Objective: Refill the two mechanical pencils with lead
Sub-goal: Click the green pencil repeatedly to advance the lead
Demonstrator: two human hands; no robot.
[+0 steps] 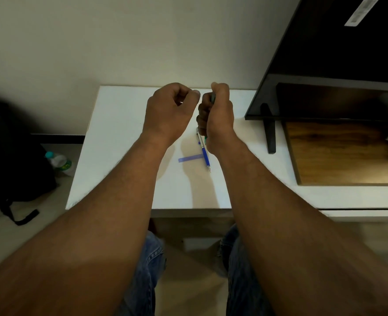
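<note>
Green pencil [213,98] gripped, right hand [218,117]; left hand [168,110] curled, grasp unclear; case [189,158] contents unseen.

The worktop [120,133] is smooth, matt white; the blue pencil [205,156] has a glossy plastic barrel and metal tip; the green pencil [212,98] looks plastic; the lead case [189,158] is translucent blue plastic; the television screen [348,53] is glossy black; the board [339,156] beneath shows sheened wood grain.
</note>
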